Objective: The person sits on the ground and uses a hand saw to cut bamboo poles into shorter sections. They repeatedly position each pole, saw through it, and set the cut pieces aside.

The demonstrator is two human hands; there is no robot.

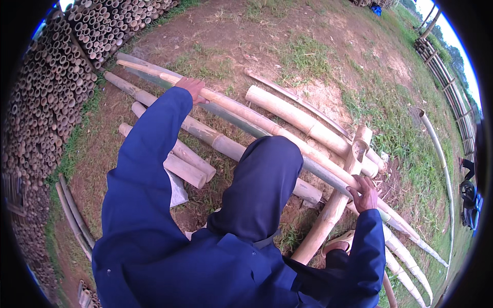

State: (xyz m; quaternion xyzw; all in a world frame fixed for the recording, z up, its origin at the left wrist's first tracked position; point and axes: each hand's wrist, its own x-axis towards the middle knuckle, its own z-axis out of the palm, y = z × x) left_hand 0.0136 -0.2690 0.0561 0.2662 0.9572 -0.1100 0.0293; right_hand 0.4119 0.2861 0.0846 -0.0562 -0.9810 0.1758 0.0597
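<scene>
A long pale bamboo pole (pixel 241 110) runs slantwise across my front, from far left to near right. Lying along it is a grey-green bamboo pole (pixel 233 120). My left hand (pixel 192 89) is closed over the pale pole toward its far end, arm stretched out. Further down, my right hand (pixel 365 195) grips the same pole with thumb and fingers; the underside of that grip is hidden. Close to my right hand, a thick notched bamboo post (pixel 328 218) slants under the poles. My dark-clothed knee (pixel 267 179) rises against the near side of the poles.
Thick bamboo lengths (pixel 295 119) lie beyond the poles, and shorter cut pieces (pixel 187 171) lie at the left. A tall stack of bamboo (pixel 46 97) fills the left side. At the right are a thin curved pole (pixel 441 159), a bamboo fence (pixel 452 92) and a blue motorbike (pixel 470 205).
</scene>
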